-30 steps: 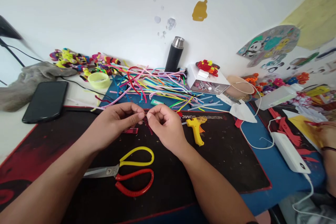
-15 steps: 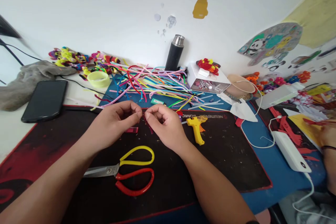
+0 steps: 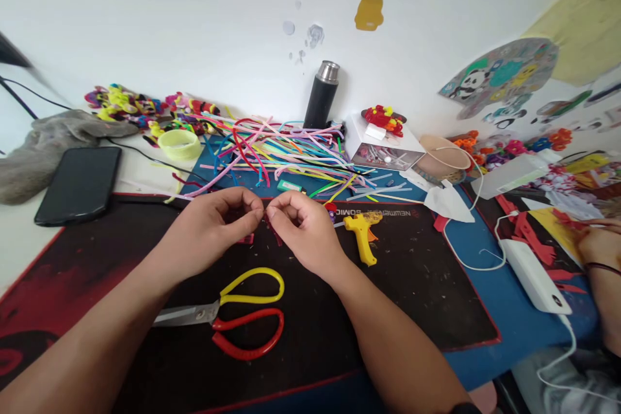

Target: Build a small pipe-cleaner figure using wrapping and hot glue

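Note:
Over the dark desk mat, my left hand and my right hand meet, fingertips almost touching. Both are closed in a pinch on a short dark red pipe cleaner, mostly hidden by the fingers; an end hangs down beside the right fingers. Below the hands lie scissors with one yellow and one red handle, their blades partly behind my left forearm. A yellow glue gun rests to the right of my right hand. Behind the left fingertips a small red item shows in part.
Loose coloured pipe cleaners are heaped at the back, before a black flask and a white box. On the left lie a phone and a tape roll. A power bank and another person's hand are at right.
My hands stay pinched together, with only slight finger movement. The whole view has shifted a little. At the right edge, the other person's hand has moved slightly further into view.

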### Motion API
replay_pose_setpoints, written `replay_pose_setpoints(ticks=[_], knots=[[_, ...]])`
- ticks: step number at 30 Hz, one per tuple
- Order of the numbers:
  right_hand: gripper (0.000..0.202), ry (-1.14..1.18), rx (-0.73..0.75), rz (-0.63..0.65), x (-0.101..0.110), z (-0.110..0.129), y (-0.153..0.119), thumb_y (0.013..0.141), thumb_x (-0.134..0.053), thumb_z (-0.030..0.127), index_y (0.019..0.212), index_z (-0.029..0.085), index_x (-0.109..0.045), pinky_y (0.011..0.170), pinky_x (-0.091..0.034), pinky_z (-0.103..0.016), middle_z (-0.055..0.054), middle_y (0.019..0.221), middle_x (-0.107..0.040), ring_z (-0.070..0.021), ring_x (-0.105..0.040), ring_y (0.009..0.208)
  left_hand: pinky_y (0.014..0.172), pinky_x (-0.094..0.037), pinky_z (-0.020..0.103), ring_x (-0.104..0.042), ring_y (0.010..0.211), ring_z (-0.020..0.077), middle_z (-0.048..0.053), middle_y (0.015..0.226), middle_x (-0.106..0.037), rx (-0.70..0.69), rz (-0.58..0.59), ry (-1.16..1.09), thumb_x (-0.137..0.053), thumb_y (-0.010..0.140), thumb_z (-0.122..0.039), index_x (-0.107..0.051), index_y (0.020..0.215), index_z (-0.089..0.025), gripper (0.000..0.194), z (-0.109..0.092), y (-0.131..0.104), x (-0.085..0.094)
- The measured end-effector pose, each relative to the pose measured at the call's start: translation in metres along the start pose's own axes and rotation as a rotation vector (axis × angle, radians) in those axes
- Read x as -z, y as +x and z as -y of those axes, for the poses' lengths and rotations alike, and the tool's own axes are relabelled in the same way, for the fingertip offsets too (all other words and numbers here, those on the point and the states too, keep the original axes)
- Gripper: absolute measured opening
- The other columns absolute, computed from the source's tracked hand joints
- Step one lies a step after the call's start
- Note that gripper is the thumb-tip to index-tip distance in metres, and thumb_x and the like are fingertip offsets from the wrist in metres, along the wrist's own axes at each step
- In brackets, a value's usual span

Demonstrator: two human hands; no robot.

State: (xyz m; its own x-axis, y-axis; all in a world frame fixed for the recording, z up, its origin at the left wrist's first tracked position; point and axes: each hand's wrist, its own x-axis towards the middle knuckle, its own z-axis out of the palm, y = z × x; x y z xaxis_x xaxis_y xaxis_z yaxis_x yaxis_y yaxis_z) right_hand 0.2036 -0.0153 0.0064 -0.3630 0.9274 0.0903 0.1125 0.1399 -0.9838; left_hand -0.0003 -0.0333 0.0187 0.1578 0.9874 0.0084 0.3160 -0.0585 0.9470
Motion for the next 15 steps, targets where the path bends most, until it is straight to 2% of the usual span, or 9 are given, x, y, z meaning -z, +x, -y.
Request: replay_pose_setpoints(ticks=[7, 15], knots=[[0.018, 0.038, -0.057, 0.010, -0.001, -0.003, 0.000, 0.099, -0.072, 0.040, 0.093, 0.024, -0.067, 0.053, -0.035, -0.026, 0.008, 0.064, -0.054, -0.0122, -0.048, 0.055, 0.066, -0.049, 0.028, -0.062, 0.070, 0.0182, 0.000, 0.079, -0.072, 0.000, -0.004, 0.025, -0.076, 0.094, -0.053, -0.076, 0.090, -0.023, 0.031, -0.003, 0.000, -0.002], [0.024, 0.170, -0.136, 0.049, 0.000, -0.004, 0.002, 0.095, -0.080, 0.045, 0.092, 0.025, -0.066, 0.048, -0.032, -0.024, 0.011, 0.060, -0.050, -0.0101, -0.045, 0.048, 0.067, -0.049, 0.031, -0.064, 0.073, 0.0226, 0.002, 0.079, -0.075, -0.067, -0.076, 0.180, -0.072, 0.089, -0.049, -0.076, 0.084, -0.026, 0.024, -0.012, -0.003, -0.005]])
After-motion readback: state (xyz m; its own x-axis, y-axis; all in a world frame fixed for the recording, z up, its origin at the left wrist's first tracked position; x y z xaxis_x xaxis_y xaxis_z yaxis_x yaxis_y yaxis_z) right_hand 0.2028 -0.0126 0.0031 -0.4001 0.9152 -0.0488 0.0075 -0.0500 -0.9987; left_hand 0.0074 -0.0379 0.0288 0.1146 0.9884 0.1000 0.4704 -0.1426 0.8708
